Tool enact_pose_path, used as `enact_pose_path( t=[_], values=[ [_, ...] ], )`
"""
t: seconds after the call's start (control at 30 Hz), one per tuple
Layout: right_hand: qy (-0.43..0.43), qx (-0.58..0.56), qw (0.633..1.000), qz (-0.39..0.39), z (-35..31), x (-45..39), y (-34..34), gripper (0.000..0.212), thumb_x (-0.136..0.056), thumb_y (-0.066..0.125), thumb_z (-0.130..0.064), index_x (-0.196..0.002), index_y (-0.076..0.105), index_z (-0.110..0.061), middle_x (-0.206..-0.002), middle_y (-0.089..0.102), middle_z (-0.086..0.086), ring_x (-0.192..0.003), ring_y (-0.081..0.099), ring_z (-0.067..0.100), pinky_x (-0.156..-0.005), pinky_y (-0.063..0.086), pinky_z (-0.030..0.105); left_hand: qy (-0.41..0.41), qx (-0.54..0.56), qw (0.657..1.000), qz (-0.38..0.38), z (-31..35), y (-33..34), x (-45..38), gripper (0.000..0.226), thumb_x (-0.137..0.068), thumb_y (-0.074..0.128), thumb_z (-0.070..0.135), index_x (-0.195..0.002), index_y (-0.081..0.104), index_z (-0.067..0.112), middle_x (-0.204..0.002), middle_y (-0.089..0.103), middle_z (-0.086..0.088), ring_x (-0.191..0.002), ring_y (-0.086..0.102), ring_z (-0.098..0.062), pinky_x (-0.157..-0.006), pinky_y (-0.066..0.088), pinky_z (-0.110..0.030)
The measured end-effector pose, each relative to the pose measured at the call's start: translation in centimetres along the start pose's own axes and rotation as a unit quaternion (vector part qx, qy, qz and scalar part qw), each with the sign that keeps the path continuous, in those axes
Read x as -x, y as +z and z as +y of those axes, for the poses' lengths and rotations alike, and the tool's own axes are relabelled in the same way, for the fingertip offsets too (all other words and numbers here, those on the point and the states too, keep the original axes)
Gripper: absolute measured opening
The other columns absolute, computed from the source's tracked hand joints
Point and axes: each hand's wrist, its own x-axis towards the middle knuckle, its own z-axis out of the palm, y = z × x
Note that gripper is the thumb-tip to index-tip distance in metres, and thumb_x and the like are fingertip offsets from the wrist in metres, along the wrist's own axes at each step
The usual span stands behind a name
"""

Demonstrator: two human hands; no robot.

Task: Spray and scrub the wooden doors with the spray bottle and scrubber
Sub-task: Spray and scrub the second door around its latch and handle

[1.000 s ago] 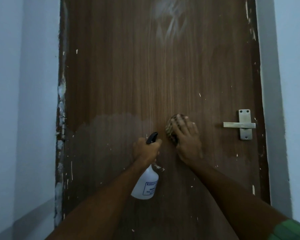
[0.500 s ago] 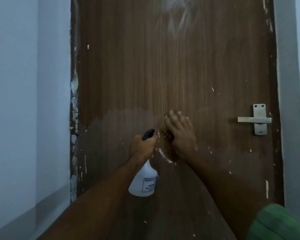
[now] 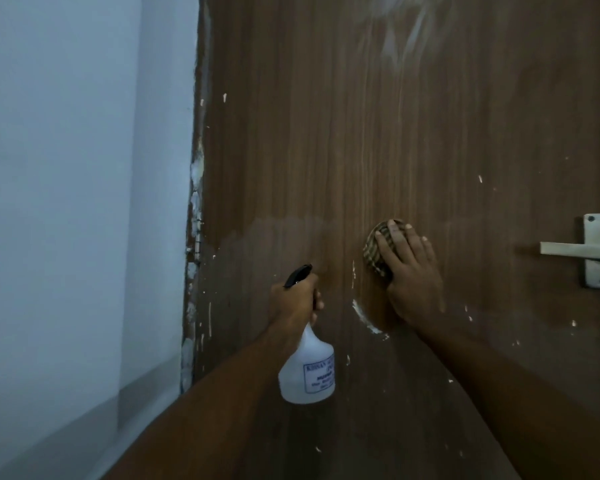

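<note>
- The wooden door (image 3: pixel 326 150) fills most of the view, upright and hard; a paler band crosses it at mid height and white flecks dot its lower half. Its top, bottom and right edge are cut off.
- The wall (image 3: pixel 66 202) stands at the left, meeting the door along a chipped frame edge.
- The spray bottle (image 3: pixel 307 370) hangs near the door's lower middle, white and translucent, probably light and a little squashy. It is best taken at the neck, under the black trigger head. Its label is too blurred to read, and how full it is cannot be told.
- The right hand (image 3: pixel 411 271) presses flat on the door, its fingers spread over the scrubber.
- The left hand (image 3: pixel 297 299) has its fingers wrapped round the bottle's neck; whether one rests on the trigger is hidden.
- The door handle (image 3: pixel 582 251) sits at the far right, partly cut off.
- The scrubber (image 3: pixel 376 249), a rounded striped pad, looks soft and springy. It is half hidden beneath the fingers, and flat pressure from above should keep it from slipping on wet wood.
</note>
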Motion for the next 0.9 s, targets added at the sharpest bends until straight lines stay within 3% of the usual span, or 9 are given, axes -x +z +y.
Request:
enact_pose_path(
  t=[0.07,0.17,0.3,0.5,0.57,0.63,0.7,0.83,0.9],
  values=[
    [-0.008,-0.001,1.0,0.006,0.3,0.3,0.1,0.086,-0.083,0.067,-0.006,-0.161,0.034,-0.02,-0.171,0.021,0.007,-0.159,0.01,0.031,-0.129,0.008,0.05,-0.007,0.014,0.998,0.056,0.0,0.0,0.0,0.036,-0.1,0.071,0.027,-0.068,0.067,0.009,-0.053,0.06,-0.002,-0.039,0.05,-0.011,-0.042,0.042,-0.025],
    [-0.006,-0.012,1.0,0.007,0.1,0.3,-0.2,0.076,-0.089,0.061,-0.012,-0.161,0.035,-0.018,-0.171,0.022,0.008,-0.159,0.012,0.031,-0.129,0.008,0.05,-0.019,0.056,0.995,0.074,0.3,-0.1,0.4,0.033,-0.101,0.069,0.025,-0.071,0.067,0.01,-0.053,0.061,-0.002,-0.038,0.05,-0.008,-0.039,0.04,-0.022],
    [0.005,-0.014,1.0,0.013,-0.5,0.3,-0.5,0.062,-0.1,0.031,-0.031,-0.16,0.036,-0.016,-0.17,0.024,0.009,-0.158,0.014,0.032,-0.129,0.008,0.05,-0.018,0.073,0.994,0.075,0.0,0.0,1.3,0.028,-0.101,0.068,0.02,-0.075,0.069,0.008,-0.058,0.064,-0.003,-0.042,0.053,-0.008,-0.039,0.041,-0.02],
    [-0.089,0.0,0.996,-0.006,-3.2,-1.4,1.1,0.069,-0.095,0.057,-0.024,-0.16,0.036,-0.017,-0.17,0.024,0.009,-0.158,0.016,0.033,-0.128,0.012,0.051,0.001,0.078,0.992,0.101,-0.6,-0.8,2.0,0.025,-0.099,0.07,0.017,-0.077,0.07,0.007,-0.059,0.066,-0.001,-0.052,0.062,-0.011,-0.04,0.042,-0.021],
    [-0.162,0.01,0.986,-0.029,-4.7,-2.2,1.7,0.071,-0.092,0.062,-0.021,-0.159,0.038,-0.019,-0.17,0.025,0.009,-0.157,0.019,0.033,-0.127,0.012,0.051,0.004,0.069,0.993,0.1,-0.7,-1.7,2.0,0.023,-0.1,0.071,0.021,-0.081,0.071,0.008,-0.062,0.067,0.0,-0.055,0.064,-0.011,-0.041,0.043,-0.022],
    [-0.303,0.025,0.948,-0.089,-5.8,-4.1,2.4,0.063,-0.099,0.054,-0.024,-0.16,0.036,-0.023,-0.171,0.02,0.007,-0.158,0.016,0.031,-0.127,0.01,0.049,0.005,0.039,0.995,0.096,-0.3,-2.7,1.5,0.022,-0.101,0.07,0.023,-0.084,0.071,0.009,-0.062,0.068,0.001,-0.054,0.065,-0.01,-0.041,0.043,-0.022],
    [-0.377,0.057,0.915,-0.135,-6.8,-6.8,2.6,0.06,-0.103,0.046,-0.026,-0.161,0.031,-0.025,-0.172,0.015,0.006,-0.158,0.013,0.031,-0.127,0.009,0.047,0.019,0.014,0.995,0.094,0.6,-3.8,0.7,0.02,-0.101,0.069,0.021,-0.086,0.072,0.009,-0.062,0.068,0.001,-0.053,0.066,-0.01,-0.041,0.044,-0.022],
    [-0.193,-0.001,0.981,-0.032,-10.4,-8.6,3.8,0.064,-0.095,0.049,-0.022,-0.158,0.04,-0.017,-0.169,0.026,0.009,-0.157,0.019,0.032,-0.128,0.012,0.049,0.045,0.003,0.995,0.09,2.7,-5.6,-2.0,0.022,-0.102,0.066,0.021,-0.084,0.069,0.01,-0.069,0.066,-0.003,-0.054,0.064,-0.012,-0.04,0.043,-0.022],
    [-0.151,-0.025,0.988,-0.022,-13.1,-6.4,5.4,0.065,-0.095,0.051,-0.02,-0.158,0.038,-0.017,-0.17,0.023,0.009,-0.158,0.014,0.031,-0.128,0.01,0.051,0.045,-0.001,0.995,0.094,3.0,-6.7,-3.1,0.024,-0.103,0.065,0.021,-0.081,0.067,0.01,-0.067,0.064,-0.002,-0.053,0.062,-0.011,-0.04,0.042,-0.021]
  ],
)
